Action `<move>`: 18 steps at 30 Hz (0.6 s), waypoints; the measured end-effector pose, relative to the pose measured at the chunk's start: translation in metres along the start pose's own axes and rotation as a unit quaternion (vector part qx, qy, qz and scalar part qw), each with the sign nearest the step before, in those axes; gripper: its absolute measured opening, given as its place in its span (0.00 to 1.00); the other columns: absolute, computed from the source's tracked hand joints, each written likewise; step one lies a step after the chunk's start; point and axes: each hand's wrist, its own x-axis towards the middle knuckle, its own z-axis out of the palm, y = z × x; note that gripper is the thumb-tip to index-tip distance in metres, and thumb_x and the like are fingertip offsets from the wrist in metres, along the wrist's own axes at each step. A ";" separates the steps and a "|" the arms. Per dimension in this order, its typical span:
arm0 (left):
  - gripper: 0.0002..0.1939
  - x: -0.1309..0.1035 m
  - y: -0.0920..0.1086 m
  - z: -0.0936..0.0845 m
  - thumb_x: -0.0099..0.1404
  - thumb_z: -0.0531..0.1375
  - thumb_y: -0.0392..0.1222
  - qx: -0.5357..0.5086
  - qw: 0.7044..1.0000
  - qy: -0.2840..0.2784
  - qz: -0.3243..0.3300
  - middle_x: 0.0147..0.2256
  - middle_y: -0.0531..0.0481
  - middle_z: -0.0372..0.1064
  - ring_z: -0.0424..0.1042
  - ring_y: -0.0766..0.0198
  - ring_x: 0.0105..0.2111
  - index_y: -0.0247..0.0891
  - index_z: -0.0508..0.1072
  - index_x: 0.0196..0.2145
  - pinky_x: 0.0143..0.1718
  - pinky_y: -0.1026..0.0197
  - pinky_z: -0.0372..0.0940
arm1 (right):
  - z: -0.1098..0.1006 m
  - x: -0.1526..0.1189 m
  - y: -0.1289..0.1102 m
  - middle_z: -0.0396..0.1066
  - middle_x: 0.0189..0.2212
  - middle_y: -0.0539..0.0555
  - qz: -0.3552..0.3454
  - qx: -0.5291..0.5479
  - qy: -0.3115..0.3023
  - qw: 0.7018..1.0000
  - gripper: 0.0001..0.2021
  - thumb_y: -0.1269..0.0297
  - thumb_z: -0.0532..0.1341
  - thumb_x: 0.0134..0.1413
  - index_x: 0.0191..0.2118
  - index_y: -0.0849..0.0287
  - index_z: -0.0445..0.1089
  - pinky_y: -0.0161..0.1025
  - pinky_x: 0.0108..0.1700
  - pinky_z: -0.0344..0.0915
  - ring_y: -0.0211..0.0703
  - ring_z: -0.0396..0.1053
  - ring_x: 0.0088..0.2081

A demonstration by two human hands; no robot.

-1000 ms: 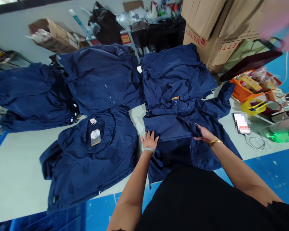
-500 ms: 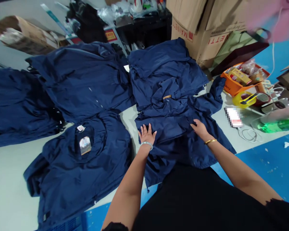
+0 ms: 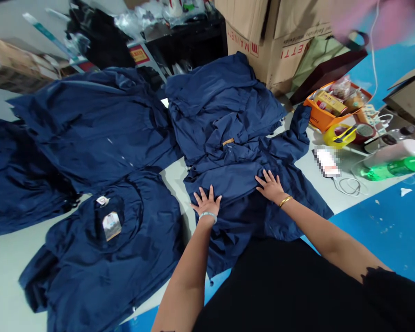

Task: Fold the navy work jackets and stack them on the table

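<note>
A navy jacket [image 3: 242, 177] lies in front of me, partly folded over itself, with an orange-brown label [image 3: 228, 141] near its gathered collar. My left hand [image 3: 206, 204] rests flat on its left part, fingers spread. On the folded band to the right, my right hand [image 3: 270, 186] also lies with its fingers spread. Neither hand grips the cloth. One sleeve [image 3: 300, 127] stretches out to the upper right. Beyond the collar is a navy garment pile [image 3: 224, 87]. To the left another navy jacket [image 3: 141, 249] lies with its hang tag [image 3: 111, 226] showing in the neck opening.
More navy garments [image 3: 97, 124] are stacked at the back left. Cardboard boxes [image 3: 249, 46] stand behind the table [image 3: 174, 177]. On the right are an orange box [image 3: 320, 115] of small packets, yellow tape [image 3: 335, 134], a phone [image 3: 327, 162] with a cable, and a green bottle [image 3: 383, 170].
My right hand has gone from pinching the cloth to lying spread on it, shifted left. My left hand stays flat on the jacket. The whole view has shifted a little.
</note>
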 end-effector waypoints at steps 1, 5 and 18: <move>0.39 0.001 -0.003 0.003 0.73 0.45 0.67 0.004 1.000 -0.008 -0.004 0.78 0.43 0.30 0.31 0.33 0.75 0.57 0.44 0.76 0.65 0.17 0.39 | 0.005 -0.002 -0.001 0.30 0.79 0.53 0.004 -0.007 -0.017 1.000 0.32 0.48 0.56 0.69 0.75 0.41 0.51 0.71 0.72 0.35 0.61 0.29 0.77; 0.38 0.006 -0.015 0.009 0.73 0.43 0.68 0.021 1.000 -0.022 0.000 0.78 0.45 0.29 0.31 0.34 0.75 0.57 0.44 0.76 0.66 0.18 0.36 | 0.020 -0.011 0.001 0.29 0.79 0.53 -0.010 -0.037 -0.021 0.999 0.33 0.48 0.55 0.70 0.76 0.40 0.48 0.69 0.73 0.34 0.59 0.27 0.77; 0.36 -0.025 0.049 -0.002 0.76 0.46 0.60 0.051 0.994 0.036 0.088 0.77 0.37 0.31 0.31 0.40 0.76 0.50 0.45 0.76 0.69 0.23 0.28 | 0.009 -0.022 0.021 0.33 0.78 0.55 -0.072 -0.007 -0.035 0.997 0.31 0.50 0.57 0.69 0.74 0.43 0.54 0.64 0.74 0.41 0.59 0.32 0.77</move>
